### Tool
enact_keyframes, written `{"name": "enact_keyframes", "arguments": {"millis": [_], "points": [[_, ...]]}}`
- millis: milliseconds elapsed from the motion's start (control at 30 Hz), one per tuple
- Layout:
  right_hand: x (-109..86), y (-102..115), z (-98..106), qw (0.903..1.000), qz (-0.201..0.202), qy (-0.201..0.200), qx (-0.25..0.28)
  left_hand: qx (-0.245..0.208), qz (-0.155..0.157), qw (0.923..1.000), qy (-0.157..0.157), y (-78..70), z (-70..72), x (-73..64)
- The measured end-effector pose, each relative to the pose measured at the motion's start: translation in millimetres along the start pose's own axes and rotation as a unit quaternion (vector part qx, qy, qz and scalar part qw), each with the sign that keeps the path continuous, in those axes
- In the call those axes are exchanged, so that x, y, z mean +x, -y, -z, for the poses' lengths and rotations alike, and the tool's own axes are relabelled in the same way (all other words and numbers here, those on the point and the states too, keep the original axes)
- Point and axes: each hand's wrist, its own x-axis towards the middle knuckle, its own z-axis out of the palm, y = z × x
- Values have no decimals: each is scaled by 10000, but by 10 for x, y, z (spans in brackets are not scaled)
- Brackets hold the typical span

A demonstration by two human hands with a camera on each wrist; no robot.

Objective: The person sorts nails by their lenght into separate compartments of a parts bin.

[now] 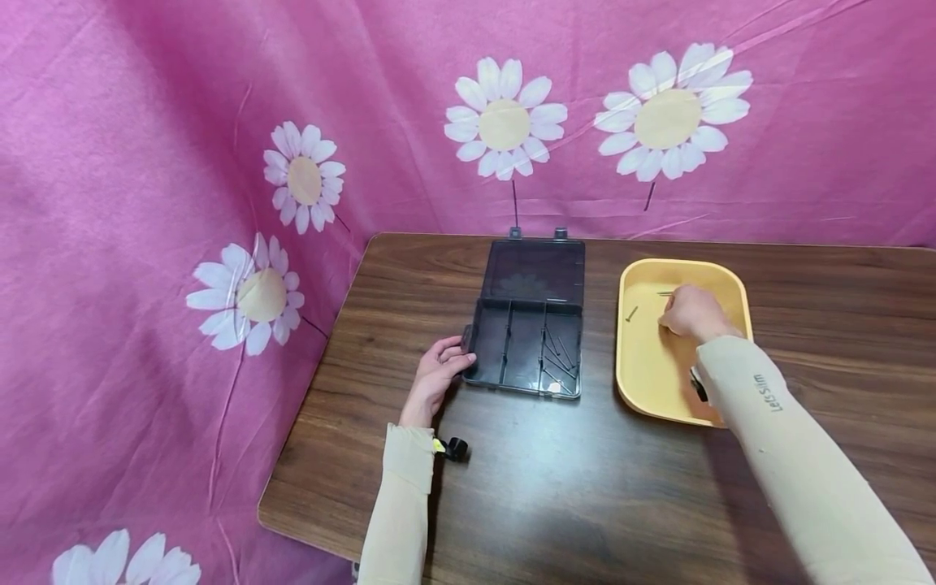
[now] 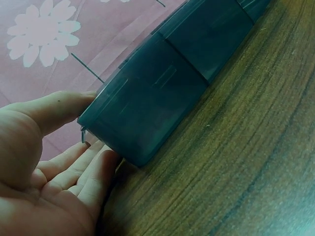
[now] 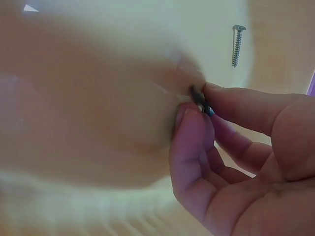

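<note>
Desk (image 1: 468, 520): wood-grain, closest; both sleeves cut off at frame edge.
L hand (image 1: 437, 375): grips L side of organizer case, thumb on top edge, fingers against side.
Organizer case (image 1: 522, 357): lid open, away from person; several screws (image 1: 565, 351) in R comp. (glare near front edge, no sure count).
Yellow tray (image 1: 647, 374): R of case, apart from it; loose screw (image 1: 631, 314) near its L wall, another just beyond R fingertips.
R hand (image 1: 691, 313): in tray, narrow pinch, holding dark screw (image 3: 199, 98) btwn thumb & index.
Screw pick: looks like the step in hand; next move prob. needs firm pinch, lift clear of rim, case kept steady.
Hard to see: held screw mostly covered, blurry; tray's R side partly under arm.
Backdrop: flower-print curtain (image 1: 395, 97).
</note>
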Motion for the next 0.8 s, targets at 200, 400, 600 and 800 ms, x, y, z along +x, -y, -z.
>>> {"name": "enact_keyframes", "arguments": {"millis": [200, 400, 600, 800], "points": [[-2, -22, -18, 10000, -56, 29, 34, -62, 31, 10000, 1, -2, -13, 6], [7, -54, -27, 9999, -67, 96, 120, 9, 61, 9999, 144, -47, -11, -15], [-3, -56, -32, 9996, -103, 118, 250, -4, 57, 9997, 218, -181, -39, -121], [-15, -55, -38, 9996, -85, 27, 279, 2, 42, 9997, 248, -188, -39, -128]]}}
